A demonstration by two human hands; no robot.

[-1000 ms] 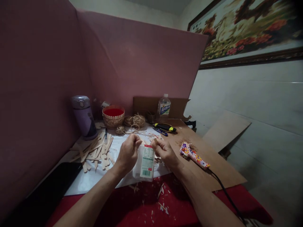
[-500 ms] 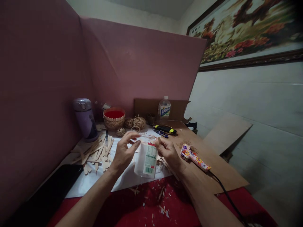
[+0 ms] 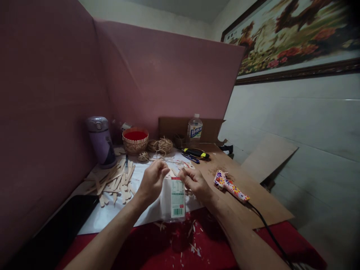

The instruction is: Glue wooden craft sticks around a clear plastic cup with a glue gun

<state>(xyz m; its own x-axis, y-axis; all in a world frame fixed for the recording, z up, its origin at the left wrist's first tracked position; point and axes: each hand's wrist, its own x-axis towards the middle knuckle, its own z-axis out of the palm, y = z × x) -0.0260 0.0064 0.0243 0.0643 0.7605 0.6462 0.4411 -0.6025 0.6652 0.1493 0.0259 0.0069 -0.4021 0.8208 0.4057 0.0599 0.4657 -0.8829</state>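
A clear, cut-off plastic container (image 3: 177,198) with a white and green label hangs upright between my hands over the front edge of the white paper. The fingers of my right hand (image 3: 195,182) are closed at its top right rim and hold it. My left hand (image 3: 154,180) is closed beside the top left rim, its thumb and fingers pinched together. What lies in that pinch is too small to make out. Pale wooden pieces and thin strands lie behind the container, partly hidden by it and by my hands.
Loose wooden craft sticks (image 3: 116,182) lie left, near a purple flask (image 3: 101,142). Behind are a red-lined bowl (image 3: 135,144), twine (image 3: 162,145) and a bottle (image 3: 195,131). A yellow-black cutter (image 3: 196,152) and a corded glue gun (image 3: 230,186) lie right.
My left hand has gone from open fingers to a closed pinch near the rim. The container has come slightly lower and closer to me with my right hand.
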